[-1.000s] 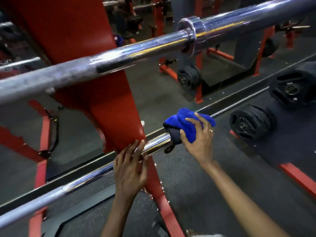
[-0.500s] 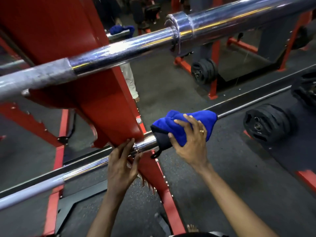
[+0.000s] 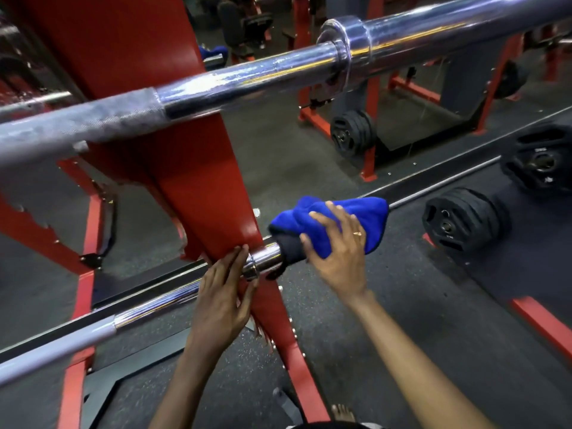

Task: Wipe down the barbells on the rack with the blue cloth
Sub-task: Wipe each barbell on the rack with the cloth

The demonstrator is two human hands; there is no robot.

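Two barbells on a red rack (image 3: 201, 181), one above the other. Upper barbell (image 3: 247, 78) close to the camera and slanting up to the right: dull grey grip at left, bright chrome in the middle, a collar and thick sleeve at right. Lower barbell (image 3: 154, 311) slanting the same way from the lower left, passing just in front of the rack's upright.

Covers the right end of the lower barbell with the blue cloth (image 3: 365, 212), bunched over the sleeve just right of the upright. Grips that cloth with the right hand (image 3: 340, 258): fingers spread and curved over the top, thumb tucked low on the near side, a ring (image 3: 357, 233) on one finger. Shows a dark patch (image 3: 291, 249) under the cloth's left edge; cannot tell whether cloth lining or part of the bar. Leaves a short length of bare chrome between cloth and collar.

Rests the left hand (image 3: 219, 298) flat on the lower barbell, fingers straight and together, tips touching the base of the red upright beside the collar; holds nothing.

Black weight plates (image 3: 461, 219) on pegs to the right, well apart from both hands, with more stacks farther back. Dark rubber floor (image 3: 418, 305) below. One bare foot (image 3: 342, 411) at the bottom edge.
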